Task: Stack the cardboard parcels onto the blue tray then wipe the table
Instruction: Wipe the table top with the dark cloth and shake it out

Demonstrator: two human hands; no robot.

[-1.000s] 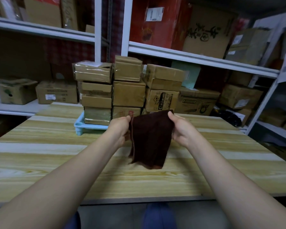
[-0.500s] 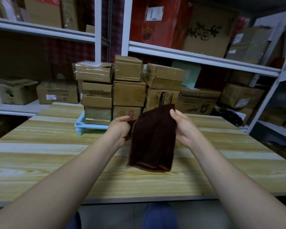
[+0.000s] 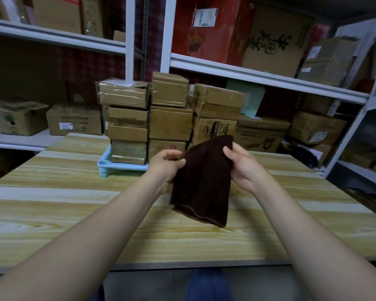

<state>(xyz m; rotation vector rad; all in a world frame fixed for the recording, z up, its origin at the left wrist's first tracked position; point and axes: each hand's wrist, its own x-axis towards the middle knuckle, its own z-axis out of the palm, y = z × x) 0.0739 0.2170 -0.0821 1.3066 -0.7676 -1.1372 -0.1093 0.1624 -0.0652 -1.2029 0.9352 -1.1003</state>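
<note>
Cardboard parcels (image 3: 170, 122) stacked on blue tray (image 3: 105, 165); I read wipe prep: left hand (image 3: 167, 165) and right hand (image 3: 241, 166) fingers (image 3: 228, 152) pinch dark brown cloth (image 3: 202, 185) top edge, hanging above bench (image 3: 74, 203) just before the tray, likely folding a pad.

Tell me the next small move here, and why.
Probably lower the cloth onto the table and start wiping: the parcels already stand stacked on the blue tray, and the left hand and right hand hold the cloth hanging upright.
</note>
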